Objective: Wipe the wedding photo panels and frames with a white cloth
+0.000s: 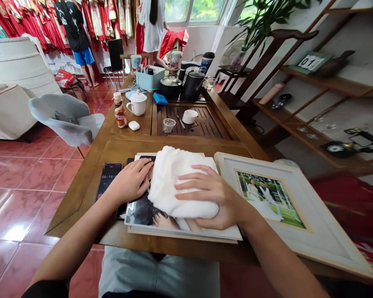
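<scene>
A thick folded white towel (169,182) lies on a stack of large photo prints (139,215) at the table's near edge. My right hand (209,192) grips the towel from the right, its fingers spread over the top and its thumb along the near side. Just left of the towel, my left hand (133,178) rests flat on the stack's left edge with nothing in it. The top print is glossy, with a dark area and part of a person's arm showing; the towel covers its middle. Beside my left hand lies a phone (108,176) showing a running timer.
On the right lies a white-framed wedding photo (267,198). Farther back on the wooden table (127,145) stand a bottle (119,111), a lidded white mug (138,102), a small white cup (190,116) and a black kettle (192,85). A grey chair (65,116) stands left. Two people stand behind.
</scene>
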`<state>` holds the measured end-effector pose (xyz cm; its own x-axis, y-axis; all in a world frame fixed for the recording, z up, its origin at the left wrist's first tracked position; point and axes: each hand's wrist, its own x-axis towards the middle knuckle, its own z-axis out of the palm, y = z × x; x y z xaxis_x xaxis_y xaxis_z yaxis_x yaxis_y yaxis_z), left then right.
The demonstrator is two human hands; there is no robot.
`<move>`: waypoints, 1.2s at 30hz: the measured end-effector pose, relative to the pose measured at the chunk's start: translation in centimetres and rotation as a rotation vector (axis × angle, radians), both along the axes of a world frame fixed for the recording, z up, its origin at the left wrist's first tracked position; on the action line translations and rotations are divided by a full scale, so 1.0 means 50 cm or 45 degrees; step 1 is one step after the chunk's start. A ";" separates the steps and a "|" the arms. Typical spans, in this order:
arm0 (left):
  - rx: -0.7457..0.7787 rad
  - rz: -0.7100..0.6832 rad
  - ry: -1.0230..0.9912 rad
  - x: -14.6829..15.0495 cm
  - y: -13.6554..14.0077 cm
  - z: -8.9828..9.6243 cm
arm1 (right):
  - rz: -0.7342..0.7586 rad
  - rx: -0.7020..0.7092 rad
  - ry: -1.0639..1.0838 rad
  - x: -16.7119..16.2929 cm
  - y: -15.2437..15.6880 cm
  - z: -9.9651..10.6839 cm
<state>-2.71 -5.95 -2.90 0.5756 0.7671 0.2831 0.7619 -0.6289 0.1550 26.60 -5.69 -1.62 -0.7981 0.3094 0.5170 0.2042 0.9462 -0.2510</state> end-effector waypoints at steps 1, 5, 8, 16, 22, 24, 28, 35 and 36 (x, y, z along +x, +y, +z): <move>-0.004 -0.002 0.002 0.000 0.000 0.001 | 0.034 -0.024 0.001 0.000 -0.002 -0.001; -0.009 -0.005 -0.007 -0.001 0.001 0.000 | -0.017 -0.003 0.014 0.005 0.004 -0.009; -0.011 0.007 -0.009 -0.003 0.001 -0.003 | -0.158 0.076 0.036 0.011 0.010 -0.013; -0.005 -0.008 0.022 0.000 -0.002 0.003 | 0.098 -0.111 0.066 0.008 -0.006 -0.007; -0.002 0.016 0.017 -0.002 -0.001 -0.003 | -0.123 0.026 0.106 0.013 0.000 -0.013; -0.005 0.012 0.010 -0.002 -0.001 -0.003 | -0.072 -0.028 0.106 0.014 -0.002 -0.012; -0.017 -0.004 -0.018 0.000 -0.002 0.001 | 0.076 -0.164 0.116 0.012 -0.008 -0.011; 0.000 0.020 0.016 -0.003 -0.001 -0.003 | -0.162 0.054 0.127 0.009 -0.003 -0.016; -0.002 0.019 0.012 -0.003 -0.001 -0.003 | -0.158 0.052 0.126 0.009 -0.004 -0.016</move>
